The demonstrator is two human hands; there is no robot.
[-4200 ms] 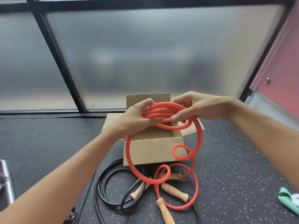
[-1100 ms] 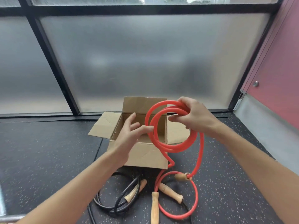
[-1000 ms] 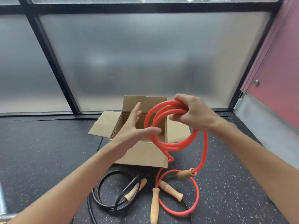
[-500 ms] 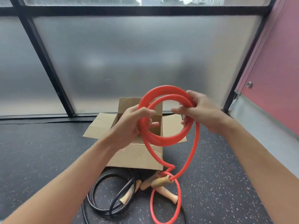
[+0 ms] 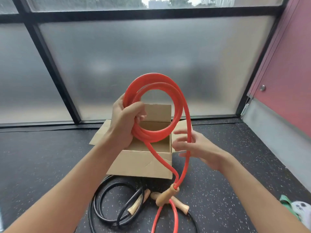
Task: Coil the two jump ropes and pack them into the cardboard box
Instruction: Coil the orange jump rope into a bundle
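Observation:
My left hand (image 5: 125, 122) grips a coil of several loops of the red jump rope (image 5: 175, 98), held upright above the open cardboard box (image 5: 143, 163). A loose strand runs down past my right hand (image 5: 193, 147), which is open with fingers spread and touches that strand. One wooden handle (image 5: 165, 196) of the red rope dangles just above the floor. The black jump rope (image 5: 107, 206) lies loosely looped on the floor in front of the box, with its wooden handles (image 5: 138, 202) beside it.
The box stands on a dark speckled floor (image 5: 50, 157) in front of a frosted glass wall (image 5: 134, 64). A red wall with a grey base (image 5: 277, 132) rises on the right. A green and white object (image 5: 296, 207) lies at the right edge.
My left hand has taken over the red coil and raised it. My right hand has let go of the coil and dropped lower to the hanging strand. The handle has lifted off the floor.

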